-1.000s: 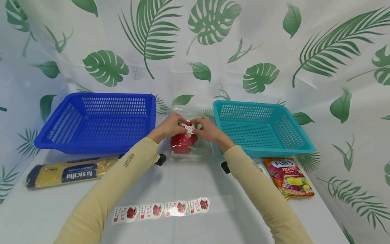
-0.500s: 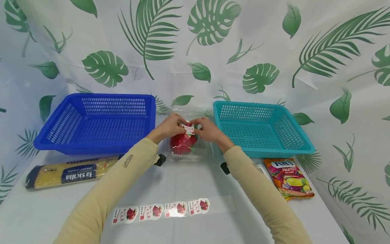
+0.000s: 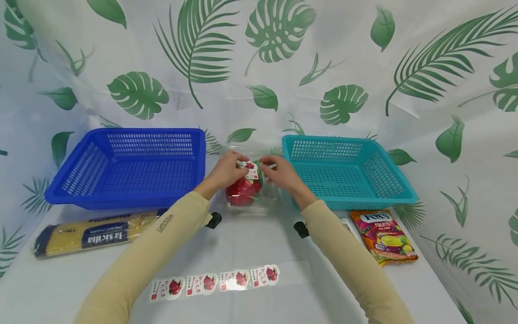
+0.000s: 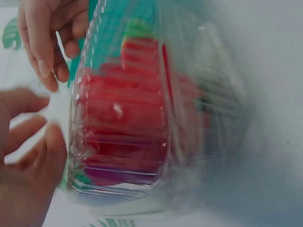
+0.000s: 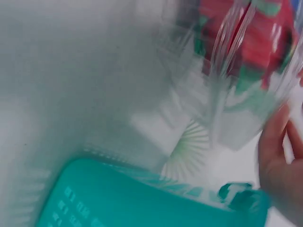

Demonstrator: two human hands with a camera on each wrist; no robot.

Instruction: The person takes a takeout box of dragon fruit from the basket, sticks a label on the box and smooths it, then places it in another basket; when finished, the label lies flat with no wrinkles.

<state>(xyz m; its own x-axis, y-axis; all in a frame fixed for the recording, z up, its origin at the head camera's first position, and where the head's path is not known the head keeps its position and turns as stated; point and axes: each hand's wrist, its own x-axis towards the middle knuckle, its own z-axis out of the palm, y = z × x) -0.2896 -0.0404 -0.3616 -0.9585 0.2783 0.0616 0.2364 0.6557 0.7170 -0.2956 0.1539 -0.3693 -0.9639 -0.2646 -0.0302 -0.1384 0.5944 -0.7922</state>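
The red-filled clear box (image 3: 259, 204) sits between the blue basket (image 3: 149, 171) at nine o'clock and the teal basket (image 3: 344, 177) at three. The left hand (image 3: 227, 170) and right hand (image 3: 282, 173) flank its label (image 3: 251, 171), fingers loosely bent, narrowly parted.

This looks like a small screened-off work station; whether it stands in a home or a workshop cannot be told. A white sheet printed with green leaves (image 3: 293, 101) hangs behind the deep blue rectangular plastic basket (image 3: 149, 173), filling the background. A plain white tabletop (image 3: 259, 243) spreads in front of that basket, carrying a strip of white fruit-printed stickers (image 3: 234, 280) toward its front right. Right of the blue basket stands a turquoise rectangular plastic basket (image 3: 340, 177), well apart.
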